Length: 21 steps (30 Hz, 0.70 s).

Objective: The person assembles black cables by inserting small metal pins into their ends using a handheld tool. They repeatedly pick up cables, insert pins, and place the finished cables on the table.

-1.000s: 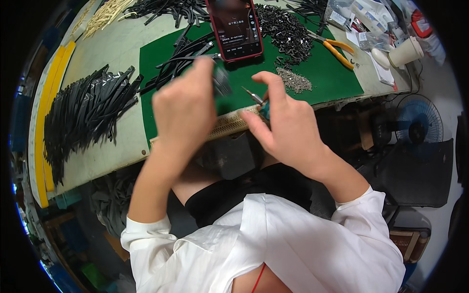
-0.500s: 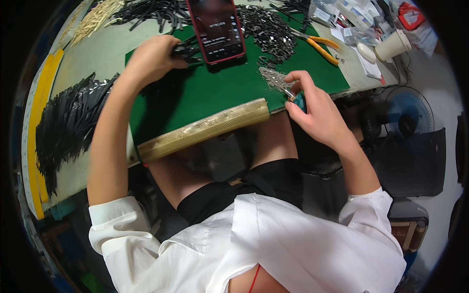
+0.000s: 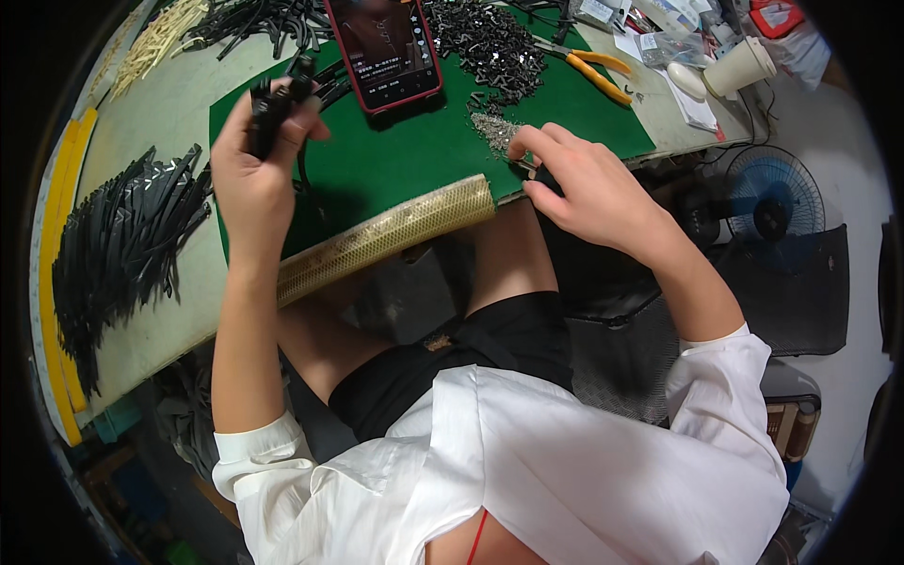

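Note:
My left hand [image 3: 256,193] is raised over the left part of the green mat [image 3: 395,155]. Its fingers close around a bundle of black strips [image 3: 273,113], a little blurred by motion. At the mat's right front edge, my right hand [image 3: 598,193] pinches a small dark tool with a metal tip [image 3: 541,175], mostly hidden by the fingers. Just beyond those fingertips lies a heap of tiny silvery metal pieces [image 3: 492,132]. Behind it spreads a larger pile of short black pieces [image 3: 490,56]. A red-cased phone [image 3: 391,61] stands between the hands, farther back.
A gold mesh-patterned roll [image 3: 405,221] runs along the mat's front edge. Orange-handled pliers [image 3: 600,73] lie at the back right, near a white cup [image 3: 739,66]. Many black strips [image 3: 127,245] cover the left of the table, beside a yellow strip [image 3: 58,235]. A fan [image 3: 772,207] stands at right.
My left hand has come up and nearer, carrying the bundle of black strips from beside the phone. My right hand stays by the silvery heap, its fingers closer over the tool.

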Available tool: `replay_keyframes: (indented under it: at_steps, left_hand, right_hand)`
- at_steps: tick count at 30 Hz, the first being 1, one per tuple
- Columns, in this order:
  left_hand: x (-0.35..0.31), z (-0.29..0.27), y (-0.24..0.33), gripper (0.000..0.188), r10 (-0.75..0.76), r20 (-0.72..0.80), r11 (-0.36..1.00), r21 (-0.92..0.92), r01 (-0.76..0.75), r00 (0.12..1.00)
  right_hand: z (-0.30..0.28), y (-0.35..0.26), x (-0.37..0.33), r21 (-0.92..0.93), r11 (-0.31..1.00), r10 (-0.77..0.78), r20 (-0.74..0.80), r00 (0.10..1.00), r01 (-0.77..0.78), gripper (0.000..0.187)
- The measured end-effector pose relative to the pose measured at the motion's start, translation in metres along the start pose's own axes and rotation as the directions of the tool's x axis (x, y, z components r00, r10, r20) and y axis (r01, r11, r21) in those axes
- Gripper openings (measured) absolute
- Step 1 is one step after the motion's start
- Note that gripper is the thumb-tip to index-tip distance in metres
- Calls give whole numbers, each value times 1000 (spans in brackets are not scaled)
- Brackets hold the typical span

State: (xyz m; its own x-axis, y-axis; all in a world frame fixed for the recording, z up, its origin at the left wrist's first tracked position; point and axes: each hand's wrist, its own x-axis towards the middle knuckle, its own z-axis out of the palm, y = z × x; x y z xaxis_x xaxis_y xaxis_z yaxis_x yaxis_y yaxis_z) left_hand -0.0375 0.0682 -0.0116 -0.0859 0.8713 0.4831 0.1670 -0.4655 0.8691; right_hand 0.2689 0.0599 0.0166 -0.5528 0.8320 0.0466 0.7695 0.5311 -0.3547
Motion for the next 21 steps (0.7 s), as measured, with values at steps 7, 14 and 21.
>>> replay_keyframes:
  at_steps: [7,14,21]
  left_hand:
    - [1,-1,20,20,-33,69,999,-17,34,997]
    - [-3,-2,27,28,-100,108,994,58,94,989]
    - [-11,-1,27,18,-112,93,993,-11,114,989]
  right_hand:
    - [0,-2,7,-46,998,34,48,998,-31,25]
    - [0,-3,10,-39,999,13,69,998,-10,24]
    - [4,-8,16,-82,997,-12,35,999,15,25]
